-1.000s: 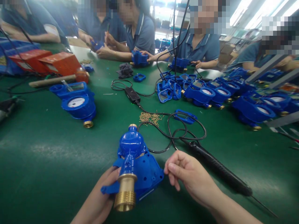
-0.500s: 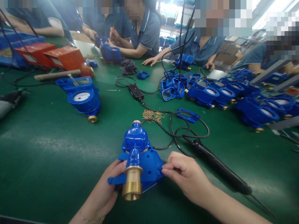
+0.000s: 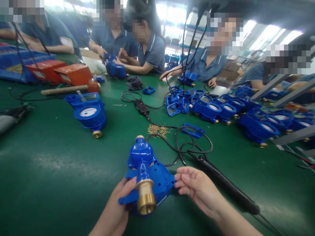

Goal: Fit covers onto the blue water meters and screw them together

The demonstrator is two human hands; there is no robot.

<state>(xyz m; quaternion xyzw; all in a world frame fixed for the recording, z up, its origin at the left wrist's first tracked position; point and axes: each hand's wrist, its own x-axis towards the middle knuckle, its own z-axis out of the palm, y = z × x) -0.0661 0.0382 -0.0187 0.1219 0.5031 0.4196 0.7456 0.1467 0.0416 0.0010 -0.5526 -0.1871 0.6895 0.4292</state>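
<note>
A blue water meter (image 3: 145, 170) lies upside down near the table's front edge, its brass threaded end (image 3: 146, 198) pointing at me. My left hand (image 3: 119, 208) is wrapped round its left side, thumb by the brass fitting. My right hand (image 3: 197, 188) has its fingers curled and pressed against the right edge of the meter's blue base. A black electric screwdriver (image 3: 227, 185) lies just right of that hand, its cable (image 3: 189, 141) looped behind the meter. A small heap of brass screws (image 3: 158, 130) sits beyond.
The green table (image 3: 49, 164) carries another blue meter (image 3: 90, 113) face up at the left, a wooden mallet (image 3: 66, 89) and orange boxes (image 3: 73, 73). Several finished meters (image 3: 246, 113) line the right. Several seated people work along the far side.
The meter has shifted slightly nearer to me. My right hand went from hovering beside it to pressing its fingertips on the base's right edge.
</note>
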